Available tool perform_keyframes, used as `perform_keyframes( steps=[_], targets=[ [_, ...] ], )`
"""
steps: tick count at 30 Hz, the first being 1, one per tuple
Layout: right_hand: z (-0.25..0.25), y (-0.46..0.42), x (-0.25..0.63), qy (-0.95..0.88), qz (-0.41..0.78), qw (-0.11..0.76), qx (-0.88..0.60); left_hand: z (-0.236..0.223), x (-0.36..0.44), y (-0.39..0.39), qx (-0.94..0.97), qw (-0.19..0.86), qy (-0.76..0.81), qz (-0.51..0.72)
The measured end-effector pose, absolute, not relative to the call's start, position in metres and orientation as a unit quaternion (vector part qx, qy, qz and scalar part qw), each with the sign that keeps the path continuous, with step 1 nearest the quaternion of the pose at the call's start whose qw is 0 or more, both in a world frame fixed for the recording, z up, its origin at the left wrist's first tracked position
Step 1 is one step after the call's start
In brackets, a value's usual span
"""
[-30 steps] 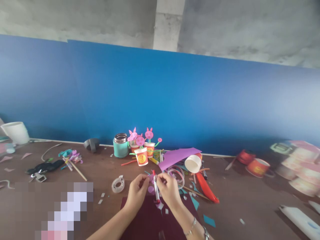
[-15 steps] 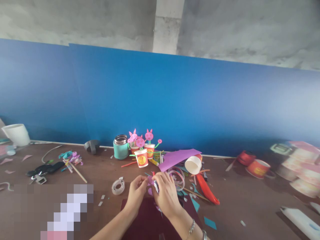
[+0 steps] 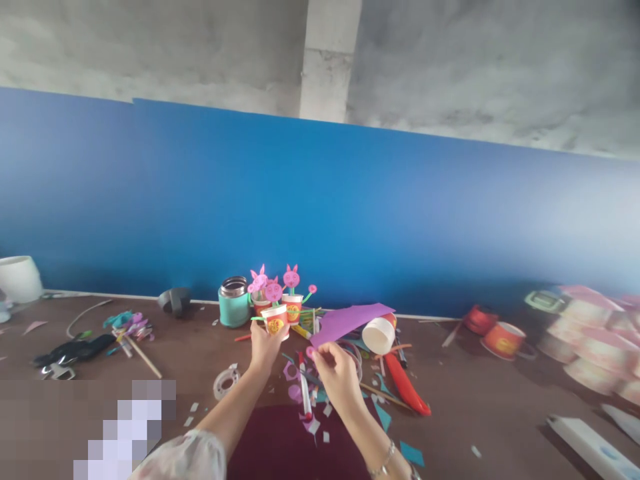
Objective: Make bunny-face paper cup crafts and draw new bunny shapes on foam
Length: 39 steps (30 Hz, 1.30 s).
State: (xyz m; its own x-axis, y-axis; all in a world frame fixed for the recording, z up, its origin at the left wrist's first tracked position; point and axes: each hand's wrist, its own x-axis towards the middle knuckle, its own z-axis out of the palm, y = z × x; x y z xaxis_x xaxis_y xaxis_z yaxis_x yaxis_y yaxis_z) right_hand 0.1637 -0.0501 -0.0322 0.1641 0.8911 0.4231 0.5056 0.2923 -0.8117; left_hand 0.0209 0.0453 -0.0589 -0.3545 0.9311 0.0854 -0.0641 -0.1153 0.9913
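My left hand (image 3: 267, 345) is closed around the lower part of a red and white paper cup (image 3: 276, 312). A pink animal-face cutout (image 3: 273, 291) rises from that cup, and a green stick (image 3: 258, 319) pokes out at its left. Between the thumb and fingers of my right hand (image 3: 339, 375) is a small pink paper disc (image 3: 311, 352). A red and white marker (image 3: 305, 387) lies between my forearms, beside purple paper scraps (image 3: 294, 392). Just behind the held cup stand two similar cups, one of them (image 3: 293, 308) with a pink face and a pink disc on a green arm.
A teal jar (image 3: 234, 305) stands left of the cups; a tape roll (image 3: 227, 381) lies nearer. Purple paper (image 3: 350, 321), a tipped cup (image 3: 379, 335) and a red balloon-like piece (image 3: 407, 387) are on the right. A dark red sheet (image 3: 295, 443) lies in front, stacked cups (image 3: 585, 333) far right.
My left hand has moved forward and taken hold of the front cup. My right hand has drawn apart from it with the pink disc; the marker now lies on the table in plain view.
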Motion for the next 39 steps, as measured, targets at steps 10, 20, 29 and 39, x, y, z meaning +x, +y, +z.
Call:
perform_keyframes(
  steps=[10, 20, 29, 39],
  targets=[
    [-0.020, -0.046, 0.170, -0.447, 0.403, 0.608, -0.517, -0.066, 0.022, 0.020, 0.426, 0.403, 0.541, 0.603],
    [-0.009, -0.045, 0.184, -0.415, 0.413, 0.634, -0.505, -0.072, 0.018, -0.031, 0.433, 0.487, 0.421, 0.631],
    [-0.009, -0.041, 0.191, -0.432, 0.352, 0.649, -0.517, -0.068, 0.019, -0.034, 0.447, 0.463, 0.438, 0.628],
    [-0.004, -0.051, 0.178, -0.483, 0.327, 0.640, -0.499, -0.074, 0.020, -0.036, 0.488, 0.470, 0.428, 0.598]
  ],
)
